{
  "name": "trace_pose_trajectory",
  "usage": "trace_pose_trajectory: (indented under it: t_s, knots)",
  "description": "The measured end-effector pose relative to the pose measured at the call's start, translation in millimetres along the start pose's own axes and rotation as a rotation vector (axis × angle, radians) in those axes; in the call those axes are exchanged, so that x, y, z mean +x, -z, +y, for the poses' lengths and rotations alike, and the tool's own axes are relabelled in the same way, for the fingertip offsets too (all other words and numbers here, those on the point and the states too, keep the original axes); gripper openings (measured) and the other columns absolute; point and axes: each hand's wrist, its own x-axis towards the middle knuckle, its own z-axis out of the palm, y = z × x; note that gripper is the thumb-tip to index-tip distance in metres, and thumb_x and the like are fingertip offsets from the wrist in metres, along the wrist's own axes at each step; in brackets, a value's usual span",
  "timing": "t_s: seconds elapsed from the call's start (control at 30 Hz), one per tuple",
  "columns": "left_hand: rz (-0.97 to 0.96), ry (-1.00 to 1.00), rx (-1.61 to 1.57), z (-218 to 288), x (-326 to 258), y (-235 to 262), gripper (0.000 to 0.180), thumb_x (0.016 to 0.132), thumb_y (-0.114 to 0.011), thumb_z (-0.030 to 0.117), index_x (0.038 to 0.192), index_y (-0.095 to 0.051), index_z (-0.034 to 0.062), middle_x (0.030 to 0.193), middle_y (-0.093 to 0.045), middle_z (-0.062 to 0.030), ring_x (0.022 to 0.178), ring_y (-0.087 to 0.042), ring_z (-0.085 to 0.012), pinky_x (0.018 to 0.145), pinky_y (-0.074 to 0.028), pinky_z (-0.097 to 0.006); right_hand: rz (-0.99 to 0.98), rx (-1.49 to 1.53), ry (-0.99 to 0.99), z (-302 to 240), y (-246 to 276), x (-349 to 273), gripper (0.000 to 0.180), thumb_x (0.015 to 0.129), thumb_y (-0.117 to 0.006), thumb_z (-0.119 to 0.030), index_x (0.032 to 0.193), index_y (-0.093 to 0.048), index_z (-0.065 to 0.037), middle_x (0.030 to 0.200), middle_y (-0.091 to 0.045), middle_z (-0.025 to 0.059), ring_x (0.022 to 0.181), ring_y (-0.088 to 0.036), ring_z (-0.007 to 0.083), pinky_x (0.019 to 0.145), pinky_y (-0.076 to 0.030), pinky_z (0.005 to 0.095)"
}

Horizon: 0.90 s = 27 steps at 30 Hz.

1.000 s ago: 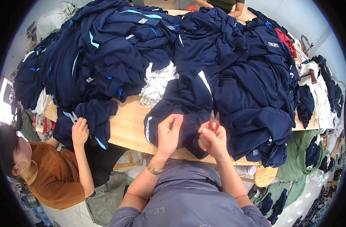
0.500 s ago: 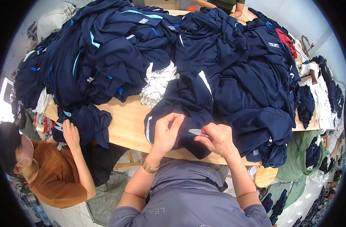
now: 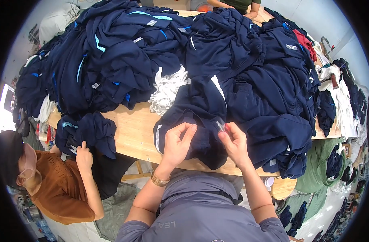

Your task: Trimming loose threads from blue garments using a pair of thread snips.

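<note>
My right hand (image 3: 234, 142) is closed round small thread snips (image 3: 221, 124) with red handles; their pale blades, blurred, point away from me over dark cloth. A little to its left, my left hand (image 3: 178, 141) is raised above the same navy garment (image 3: 206, 147), thumb and forefinger pinched together. Anything between those fingertips is too small to make out. The garment lies at the table's near edge and has white strips, one of them next to my left hand.
Piles of navy garments (image 3: 112, 60) cover much of the wooden table (image 3: 132, 131). White cloth strips (image 3: 168, 90) lie bunched in the middle. At left, a co-worker in brown (image 3: 63, 185) handles a navy garment with snips; another person's arms (image 3: 255, 9) show at the far edge.
The snips in my right hand have swung from pointing left to pointing away from me. My left hand has barely moved. The co-worker's hand and snips have shifted slightly nearer and right.
</note>
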Motion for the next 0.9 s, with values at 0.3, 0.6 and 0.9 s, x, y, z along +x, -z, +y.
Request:
trace_pose_trajectory:
  t_s: [0.3,0.6,0.9]
  knots:
    - [-0.038,0.008,0.035,0.6,1.0,-1.4,0.023,0.089,-0.058,0.017,0.082,-0.061,-0.0043,0.063,-0.055,0.0001,0.062,-0.046,-0.0045,0.058,-0.039,-0.022,-0.116,-0.697,0.711,-16.9,-11.5,12.9,0.028,0.066,-0.066,-0.001,0.094,-0.061,-0.006,0.068,-0.059,0.0039,0.051,-0.055,0.0155,0.046,-0.041,0.0260]
    - [-0.243,0.153,-0.194,-2.1,7.5,6.6,0.024,0.089,-0.059,0.019,0.080,-0.063,-0.0029,0.065,-0.054,0.0058,0.063,-0.042,-0.0012,0.056,-0.036,-0.019,-0.278,-0.802,0.776,-13.5,-8.3,18.4,0.027,0.070,-0.063,-0.003,0.096,-0.054,-0.004,0.062,-0.050,0.0027,0.050,-0.051,0.0143,0.046,-0.036,0.0251]
    - [-0.238,0.183,-0.241,-12.5,9.1,8.7,0.024,0.090,-0.059,0.020,0.079,-0.063,-0.0017,0.067,-0.050,0.0092,0.064,-0.040,-0.0004,0.055,-0.034,-0.018,-0.082,-0.275,0.382,-19.5,-11.9,9.4,0.030,0.071,-0.058,0.010,0.099,-0.058,-0.002,0.077,-0.063,0.0094,0.064,-0.064,0.0163,0.061,-0.049,0.0230]
